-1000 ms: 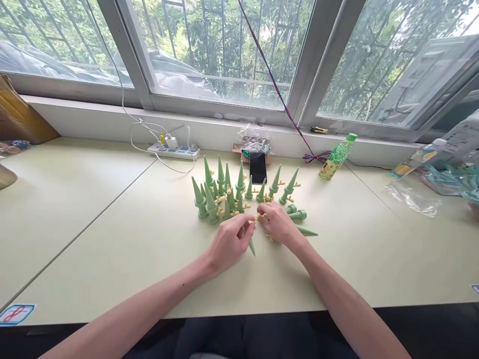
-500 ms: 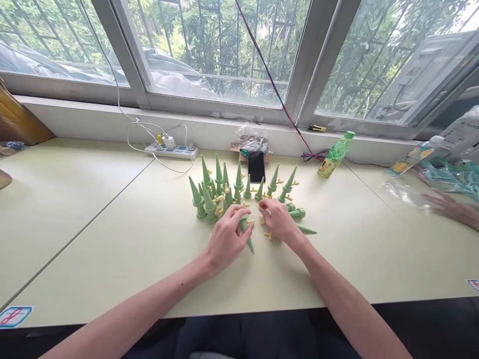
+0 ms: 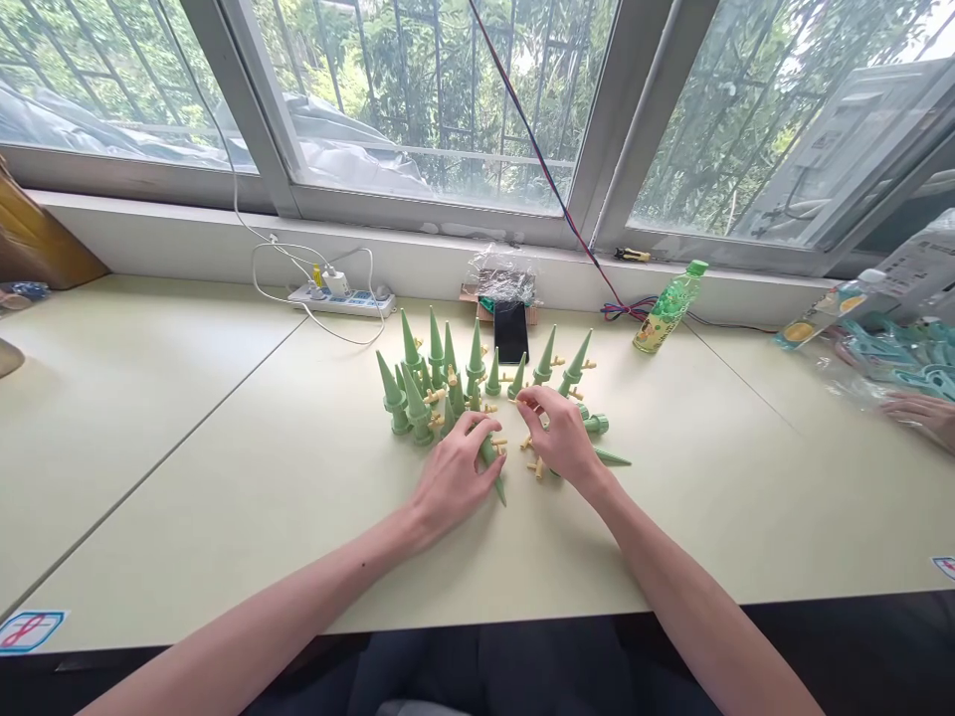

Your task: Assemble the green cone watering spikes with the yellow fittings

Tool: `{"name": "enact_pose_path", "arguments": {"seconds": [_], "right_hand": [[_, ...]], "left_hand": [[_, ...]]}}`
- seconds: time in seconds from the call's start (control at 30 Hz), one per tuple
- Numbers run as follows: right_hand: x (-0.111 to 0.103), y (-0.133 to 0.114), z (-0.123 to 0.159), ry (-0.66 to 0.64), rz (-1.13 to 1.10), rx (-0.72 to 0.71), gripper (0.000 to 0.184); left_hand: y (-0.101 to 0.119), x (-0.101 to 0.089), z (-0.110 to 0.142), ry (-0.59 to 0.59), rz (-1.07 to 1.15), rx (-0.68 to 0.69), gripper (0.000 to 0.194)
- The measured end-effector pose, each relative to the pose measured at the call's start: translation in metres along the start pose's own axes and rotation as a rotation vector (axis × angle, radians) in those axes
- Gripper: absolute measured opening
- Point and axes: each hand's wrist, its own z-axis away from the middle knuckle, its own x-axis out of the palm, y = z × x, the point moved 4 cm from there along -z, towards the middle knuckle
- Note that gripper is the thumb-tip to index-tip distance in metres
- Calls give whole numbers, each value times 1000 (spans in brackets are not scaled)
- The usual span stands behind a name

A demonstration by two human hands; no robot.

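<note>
My left hand [image 3: 459, 472] is closed around a green watering spike [image 3: 488, 452], which lies tilted with its point toward me. A small yellow valve piece [image 3: 501, 443] shows beside that spike. My right hand [image 3: 558, 433] pinches a thin yellow piece [image 3: 517, 401] between thumb and forefinger, close to the base of a short upright spike [image 3: 519, 373]. Several green spikes [image 3: 418, 408] with yellow valves stand point-up behind and left of my hands. Under and beside my right hand lie loose yellow valves [image 3: 535, 467] and another spike [image 3: 613, 457] on its side.
A black phone [image 3: 511, 333] leans at the back by a box under clear plastic. Farther right stand a green-capped bottle [image 3: 671, 308] and a tilted second bottle [image 3: 828, 310]. A power strip [image 3: 343, 300] lies back left. Another person's hand [image 3: 925, 410] rests near teal parts [image 3: 932, 378].
My right hand has shifted slightly up and away from me with the yellow piece. My left hand barely moves. The other person's hand has drawn back to the right.
</note>
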Motion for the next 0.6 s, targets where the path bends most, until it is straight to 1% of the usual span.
{"name": "enact_pose_path", "arguments": {"seconds": [0.43, 0.6], "right_hand": [[-1, -4, 0, -6, -19, 38, 16], [-1, -3, 1, -10, -33, 32, 17]], "left_hand": [[-2, 0, 0, -2, 107, 27, 26], [-2, 0, -1, -16, 127, 7, 26]]}}
